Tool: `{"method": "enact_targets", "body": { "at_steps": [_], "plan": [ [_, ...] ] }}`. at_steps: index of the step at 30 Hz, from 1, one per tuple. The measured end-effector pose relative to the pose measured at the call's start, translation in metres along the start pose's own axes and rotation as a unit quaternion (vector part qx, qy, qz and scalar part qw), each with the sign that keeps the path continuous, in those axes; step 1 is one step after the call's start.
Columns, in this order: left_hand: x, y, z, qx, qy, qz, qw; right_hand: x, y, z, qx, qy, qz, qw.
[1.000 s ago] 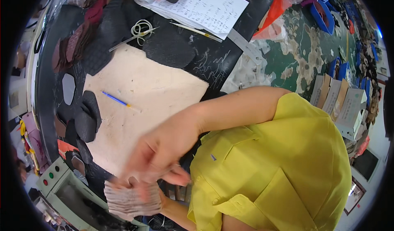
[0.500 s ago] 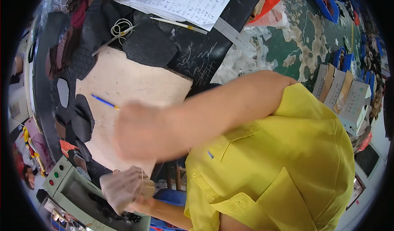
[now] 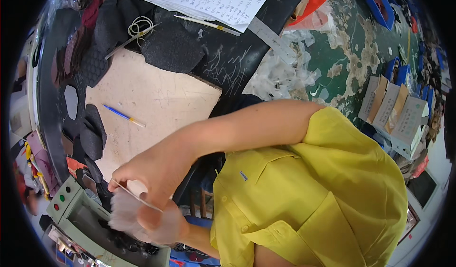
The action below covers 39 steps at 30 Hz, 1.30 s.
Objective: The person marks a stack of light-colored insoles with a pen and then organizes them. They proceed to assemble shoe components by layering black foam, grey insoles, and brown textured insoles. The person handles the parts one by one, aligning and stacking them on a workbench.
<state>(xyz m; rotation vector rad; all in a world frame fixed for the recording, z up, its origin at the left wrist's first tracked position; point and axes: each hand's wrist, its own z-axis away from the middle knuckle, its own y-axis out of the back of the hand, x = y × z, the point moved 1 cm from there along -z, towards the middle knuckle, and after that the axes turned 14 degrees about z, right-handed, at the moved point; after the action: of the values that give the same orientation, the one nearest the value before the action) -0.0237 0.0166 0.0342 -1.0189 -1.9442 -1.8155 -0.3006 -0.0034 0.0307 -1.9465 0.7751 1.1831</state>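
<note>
My left hand [image 3: 173, 222] grips a pale pinkish-grey bundle [image 3: 128, 215] of what look like thin, soft pieces, blurred along its ruffled edge. Over it, my right hand [image 3: 161, 174] is bent, its fingers pinching a thin white band [image 3: 137, 196] stretched across the bundle's upper side. Some fingers of both hands are hidden behind the bundle and each other. Both hands are at the near corner of a light wooden board [image 3: 166, 86]. On that board lies a blue pen [image 3: 123, 115] with a yellowish end.
Black pieces [image 3: 173, 48] and a coil of pale cord [image 3: 141, 28] lie beyond the board. Farther back are a written notebook [image 3: 223, 1] and a metal ruler [image 3: 270, 40]. A grey-green machine [image 3: 71, 205] with buttons stands near left; cardboard boxes [image 3: 396, 110] are at the right.
My right hand has come down from over the board to the bundle and pinches the white band. The bundle has turned in my left hand and looks paler.
</note>
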Motion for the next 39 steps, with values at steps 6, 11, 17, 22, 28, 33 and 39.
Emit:
{"method": "enact_targets", "body": {
  "at_steps": [6, 11, 17, 22, 28, 33, 39],
  "plan": [
    [0.046, -0.013, -0.001, 0.033, 0.182, 0.457, 0.87, 0.003, -0.048, -0.03, 0.014, 0.219, 0.46, 0.86],
    [0.029, 0.005, -0.035, 0.007, 0.285, 0.553, 0.783, -0.028, -0.02, -0.017, 0.03, 0.209, 0.501, 0.839],
    [-0.008, 0.006, -0.055, -0.003, 0.215, 0.324, 0.921, -0.032, 0.15, -0.001, 0.254, 0.011, 0.838, 0.484],
    [-0.037, 0.01, -0.035, 0.206, 0.14, 0.31, 0.918, -0.017, 0.187, 0.005, 0.209, 0.009, 0.834, 0.51],
    [-0.105, 0.104, 0.017, 0.45, 0.03, -0.042, 0.892, -0.04, 0.245, 0.037, 0.273, -0.17, 0.687, 0.651],
    [-0.227, 0.192, 0.097, 0.647, 0.34, 0.122, 0.671, -0.064, 0.277, 0.036, 0.33, -0.104, 0.558, 0.755],
    [-0.232, 0.203, 0.063, 0.351, 0.44, 0.284, 0.776, -0.08, 0.309, 0.029, 0.439, -0.085, 0.366, 0.816]
  ]
}}
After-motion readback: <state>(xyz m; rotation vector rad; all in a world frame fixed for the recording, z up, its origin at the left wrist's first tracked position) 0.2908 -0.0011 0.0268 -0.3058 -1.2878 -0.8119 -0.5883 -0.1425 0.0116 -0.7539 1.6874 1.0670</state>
